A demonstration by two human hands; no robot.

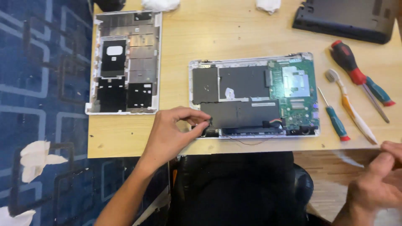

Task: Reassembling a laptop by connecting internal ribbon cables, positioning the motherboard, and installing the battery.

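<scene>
Pale wooden desk (234,29) over blue patterned carpet (42,83) — an opened laptop base (253,100) lies at centre. Left hand (171,134) pinches a small part at the base's seven o'clock corner. Right hand (377,184), loosely curled, holds nothing visible — four o'clock, off the desk.

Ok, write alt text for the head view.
A left hand touches the near left corner of an opened laptop on a wooden table. Its removed cover lies left, screwdrivers right; the right hand hovers off the table's edge.
</scene>
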